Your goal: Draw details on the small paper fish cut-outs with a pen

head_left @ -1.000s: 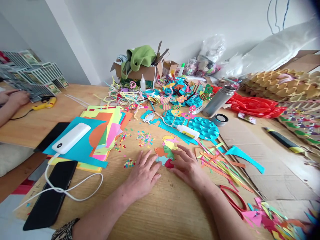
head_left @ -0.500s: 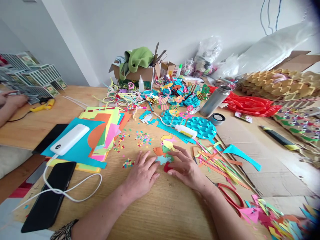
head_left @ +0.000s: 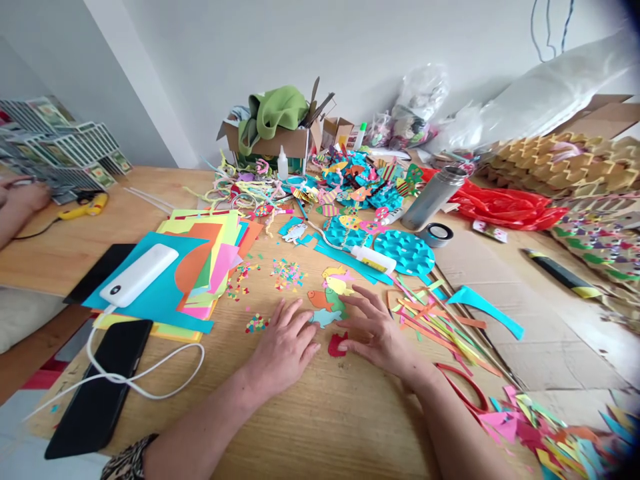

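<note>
My left hand (head_left: 286,341) lies flat on the table, fingers stretched and slightly apart, its fingertips beside a light blue paper fish (head_left: 327,317). My right hand (head_left: 377,337) is open, with the thumb touching a small red paper cut-out (head_left: 337,345). Its other fingers reach over the right side of a small group of paper fish. In that group I see an orange fish (head_left: 316,298), a green fish (head_left: 332,300) and a yellow fish (head_left: 340,285), partly overlapping. Small paper confetti (head_left: 287,275) lies in piles beyond my left hand, with coloured dots (head_left: 257,324) close to it.
Coloured paper sheets (head_left: 200,233), a power bank (head_left: 143,273) and a phone (head_left: 103,387) lie left. Paper strips (head_left: 440,317), red-handled scissors (head_left: 463,390) and scraps (head_left: 540,427) are right. A glue bottle (head_left: 373,260) and metal flask (head_left: 433,199) sit ahead. Another person's hand (head_left: 27,200) is far left.
The red cut-out now lies nearer to me and more of it shows beneath my right thumb. My right fingers have opened a little; the left hand has barely moved.
</note>
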{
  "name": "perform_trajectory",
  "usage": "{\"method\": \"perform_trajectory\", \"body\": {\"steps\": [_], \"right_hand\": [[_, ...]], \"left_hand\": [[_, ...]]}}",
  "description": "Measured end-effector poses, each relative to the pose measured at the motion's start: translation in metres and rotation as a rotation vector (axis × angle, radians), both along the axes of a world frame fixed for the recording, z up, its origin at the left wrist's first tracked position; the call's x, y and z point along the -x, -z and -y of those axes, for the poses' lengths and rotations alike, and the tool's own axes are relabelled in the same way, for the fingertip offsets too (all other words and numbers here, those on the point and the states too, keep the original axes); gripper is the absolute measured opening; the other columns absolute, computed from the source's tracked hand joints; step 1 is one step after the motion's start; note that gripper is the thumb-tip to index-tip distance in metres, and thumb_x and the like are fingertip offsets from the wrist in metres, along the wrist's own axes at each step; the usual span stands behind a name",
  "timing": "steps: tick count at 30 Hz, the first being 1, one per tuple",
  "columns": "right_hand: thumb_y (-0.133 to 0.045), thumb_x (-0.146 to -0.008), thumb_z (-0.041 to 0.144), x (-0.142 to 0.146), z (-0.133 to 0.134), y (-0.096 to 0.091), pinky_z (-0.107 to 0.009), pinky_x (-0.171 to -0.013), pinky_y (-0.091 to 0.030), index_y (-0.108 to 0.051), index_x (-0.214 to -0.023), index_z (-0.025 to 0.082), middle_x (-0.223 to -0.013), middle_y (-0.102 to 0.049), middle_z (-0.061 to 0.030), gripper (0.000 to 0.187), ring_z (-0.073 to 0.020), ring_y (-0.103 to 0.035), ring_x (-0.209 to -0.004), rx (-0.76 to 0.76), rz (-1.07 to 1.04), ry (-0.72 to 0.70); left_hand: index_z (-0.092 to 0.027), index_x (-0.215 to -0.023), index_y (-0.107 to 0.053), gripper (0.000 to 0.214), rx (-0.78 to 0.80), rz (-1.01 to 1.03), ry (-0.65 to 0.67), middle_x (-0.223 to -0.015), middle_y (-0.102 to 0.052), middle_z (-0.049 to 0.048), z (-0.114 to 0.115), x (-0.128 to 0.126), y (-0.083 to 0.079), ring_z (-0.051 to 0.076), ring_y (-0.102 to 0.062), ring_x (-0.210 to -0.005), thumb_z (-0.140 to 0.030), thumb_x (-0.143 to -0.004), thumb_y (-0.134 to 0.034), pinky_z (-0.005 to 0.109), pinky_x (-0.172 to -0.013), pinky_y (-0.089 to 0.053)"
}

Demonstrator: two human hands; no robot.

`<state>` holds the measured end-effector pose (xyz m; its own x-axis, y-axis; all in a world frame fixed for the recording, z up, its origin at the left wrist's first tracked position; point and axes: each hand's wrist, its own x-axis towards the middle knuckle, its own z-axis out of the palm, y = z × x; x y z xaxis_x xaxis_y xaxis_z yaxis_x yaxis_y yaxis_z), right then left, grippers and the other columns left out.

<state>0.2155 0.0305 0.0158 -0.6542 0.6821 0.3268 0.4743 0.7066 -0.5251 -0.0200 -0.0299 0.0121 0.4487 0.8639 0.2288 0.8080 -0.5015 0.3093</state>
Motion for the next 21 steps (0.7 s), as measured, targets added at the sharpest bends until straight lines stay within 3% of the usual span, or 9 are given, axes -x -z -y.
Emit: {"method": "perform_trajectory", "body": {"steps": [4,10,16,21], "right_hand": [[-0.078,-0.077,0.043,-0.0003,-0.0001,0.0015,-0.06,-0.1,-0.043,-0.076,-0.102,0.027,-0.132,-0.056,-0.0123,0.029,-0.0387,-0.035,-0.134,-0.016,0.031,0.008],[-0.07,-0.086,0.035,0.0027,0.0015,0.0025,-0.061,-0.101,-0.042,-0.072,-0.111,0.026,-0.134,-0.055,-0.0119,0.027,-0.0372,-0.034,-0.134,-0.071,0.053,0.047],[-0.07,-0.086,0.033,0.0005,-0.0012,0.0078,-0.059,-0.1,-0.044,-0.074,-0.1,0.025,-0.128,-0.059,-0.011,0.016,-0.0365,-0.037,-0.134,-0.09,0.029,0.08],[-0.076,-0.08,0.033,0.0022,0.0011,0.0067,-0.06,-0.1,-0.043,-0.071,-0.098,0.023,-0.132,-0.057,-0.0122,0.02,-0.0379,-0.035,-0.135,-0.061,0.053,0.033]], "left_hand": [[-0.023,-0.118,-0.062,0.025,-0.007,0.005,0.006,-0.125,-0.06,0.0063,0.0,-0.0002,-0.0015,0.03,-0.04,-0.133,-0.027,-0.094,-0.057,0.057,-0.115,-0.026],[-0.022,-0.116,-0.063,0.024,-0.01,0.007,0.002,-0.123,-0.061,0.0057,0.0001,-0.0009,-0.0029,0.03,-0.041,-0.132,-0.024,-0.093,-0.059,0.057,-0.114,-0.026],[-0.023,-0.102,-0.067,0.015,-0.036,0.075,0.004,-0.109,-0.064,0.0051,0.0009,-0.0009,-0.005,0.028,-0.046,-0.127,-0.019,-0.092,-0.056,0.055,-0.113,-0.03],[-0.02,-0.096,-0.064,0.011,-0.064,0.156,-0.142,-0.116,-0.06,0.0086,-0.003,-0.0008,0.0031,0.029,-0.044,-0.125,-0.014,-0.09,-0.057,0.052,-0.108,-0.038]]}}
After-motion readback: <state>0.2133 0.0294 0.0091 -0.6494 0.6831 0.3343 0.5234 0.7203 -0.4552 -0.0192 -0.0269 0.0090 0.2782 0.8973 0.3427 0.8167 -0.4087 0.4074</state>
